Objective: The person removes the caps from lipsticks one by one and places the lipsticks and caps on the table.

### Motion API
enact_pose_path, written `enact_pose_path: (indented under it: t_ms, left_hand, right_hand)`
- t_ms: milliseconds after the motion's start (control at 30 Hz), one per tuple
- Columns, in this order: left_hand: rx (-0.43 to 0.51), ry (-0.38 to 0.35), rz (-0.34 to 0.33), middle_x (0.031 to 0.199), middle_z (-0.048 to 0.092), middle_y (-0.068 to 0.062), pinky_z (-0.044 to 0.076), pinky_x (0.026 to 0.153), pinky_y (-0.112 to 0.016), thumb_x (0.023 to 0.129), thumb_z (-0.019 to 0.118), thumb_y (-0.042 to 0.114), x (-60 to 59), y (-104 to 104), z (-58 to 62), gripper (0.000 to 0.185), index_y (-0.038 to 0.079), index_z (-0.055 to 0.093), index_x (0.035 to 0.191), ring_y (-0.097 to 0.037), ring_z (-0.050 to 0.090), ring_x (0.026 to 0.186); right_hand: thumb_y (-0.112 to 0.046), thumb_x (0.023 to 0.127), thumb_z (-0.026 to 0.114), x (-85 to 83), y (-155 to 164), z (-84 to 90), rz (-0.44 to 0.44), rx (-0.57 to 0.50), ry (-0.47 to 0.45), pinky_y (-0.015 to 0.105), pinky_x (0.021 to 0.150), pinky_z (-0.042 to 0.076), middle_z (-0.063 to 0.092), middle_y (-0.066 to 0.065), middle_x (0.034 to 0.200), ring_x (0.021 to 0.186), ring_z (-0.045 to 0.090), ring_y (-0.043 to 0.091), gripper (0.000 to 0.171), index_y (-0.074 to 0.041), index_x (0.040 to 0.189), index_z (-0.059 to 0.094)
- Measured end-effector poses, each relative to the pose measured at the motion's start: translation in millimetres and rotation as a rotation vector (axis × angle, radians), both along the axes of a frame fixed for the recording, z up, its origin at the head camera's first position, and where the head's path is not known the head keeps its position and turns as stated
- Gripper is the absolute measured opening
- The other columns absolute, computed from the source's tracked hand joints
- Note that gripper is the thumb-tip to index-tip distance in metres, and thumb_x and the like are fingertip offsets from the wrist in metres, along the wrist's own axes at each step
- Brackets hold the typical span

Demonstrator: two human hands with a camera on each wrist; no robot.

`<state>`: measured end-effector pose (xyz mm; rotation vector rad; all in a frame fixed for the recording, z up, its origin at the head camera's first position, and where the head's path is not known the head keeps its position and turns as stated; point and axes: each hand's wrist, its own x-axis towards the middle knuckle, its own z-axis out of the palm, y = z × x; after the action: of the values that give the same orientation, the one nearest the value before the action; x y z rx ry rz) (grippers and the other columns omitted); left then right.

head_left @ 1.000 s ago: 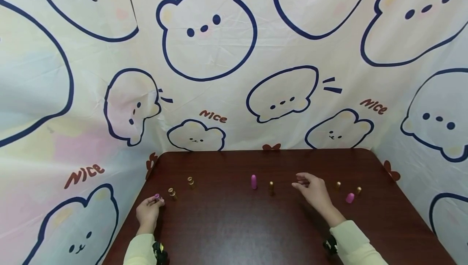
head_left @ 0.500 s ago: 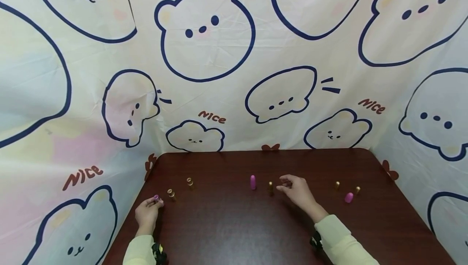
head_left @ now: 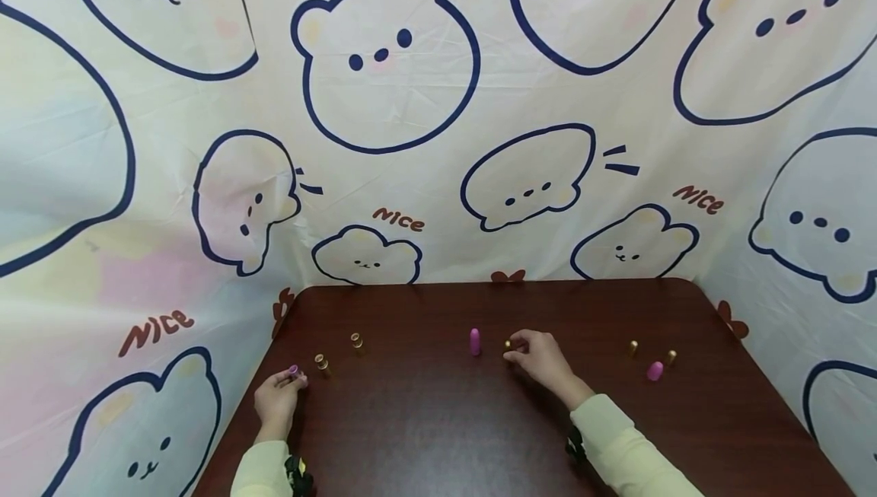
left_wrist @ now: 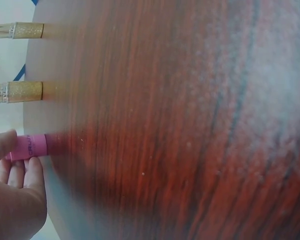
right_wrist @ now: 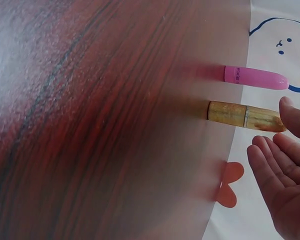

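Near the table's left edge my left hand [head_left: 276, 398] pinches a pink lipstick tube [left_wrist: 31, 147] between thumb and fingers, its base on the table. Beside it two uncapped gold lipstick tubes [left_wrist: 25, 92] stand upright. My right hand [head_left: 541, 358] has its thumb and fingers on either side of the top of an upright gold lipstick [right_wrist: 227, 113]. In the head view the fingers partly hide that lipstick. Just left of it, a pink lipstick [head_left: 475, 342] with a rounded top stands apart, untouched.
Toward the right side of the brown table [head_left: 425, 421] are two small gold caps [head_left: 633, 348] and a pink cap [head_left: 655, 371]. A cream cloth [head_left: 390, 116] printed with cartoon bears hangs behind and along both sides of the table.
My right hand has moved left across the table, from a spot right of the gold lipstick to its top. The left hand stays on the pink tube.
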<state>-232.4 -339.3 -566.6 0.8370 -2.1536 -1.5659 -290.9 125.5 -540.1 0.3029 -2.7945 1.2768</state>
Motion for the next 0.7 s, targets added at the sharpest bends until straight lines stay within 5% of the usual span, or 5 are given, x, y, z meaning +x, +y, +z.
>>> enact_pose_path:
  t_ms: [267, 500, 700]
  left_hand:
    - [-0.011, -0.004, -0.002, 0.104, 0.068, -0.022, 0.044, 0.060, -0.016, 0.084, 0.069, -0.001, -0.1, 1.8, 1.1, 0.032, -0.011, 0.061, 0.114, -0.005, 0.058, 0.075]
    - [-0.030, -0.007, -0.005, 0.108, 0.066, -0.025, 0.049, 0.082, -0.043, 0.085, 0.068, 0.000, 0.3, 2.8, -0.8, 0.032, -0.009, 0.061, 0.115, -0.027, 0.062, 0.094]
    - [-0.045, -0.009, -0.016, 0.104, 0.068, -0.024, 0.050, 0.072, -0.031, 0.085, 0.068, -0.001, 2.2, 2.2, 0.0, 0.032, -0.009, 0.061, 0.115, -0.018, 0.065, 0.084]
  right_hand:
    - [-0.011, 0.082, 0.078, -3.3, -4.2, -2.3, 0.016, 0.016, -0.004, 0.029, 0.058, 0.051, 0.067, 0.000, 0.085, 0.071, 0.060, 0.012, 0.018, -0.006, 0.098, 0.071]
    - [-0.006, 0.083, 0.077, -5.9, -6.3, -6.3, 0.021, 0.037, 0.023, 0.029, 0.060, 0.051, 0.066, -0.001, 0.083, 0.073, 0.060, 0.012, 0.013, -0.005, 0.094, 0.070]
    - [-0.004, 0.082, 0.077, -5.3, -6.7, -5.7, 0.013, 0.049, 0.035, 0.030, 0.061, 0.051, 0.066, -0.002, 0.080, 0.073, 0.061, 0.011, 0.011, -0.006, 0.090, 0.069]
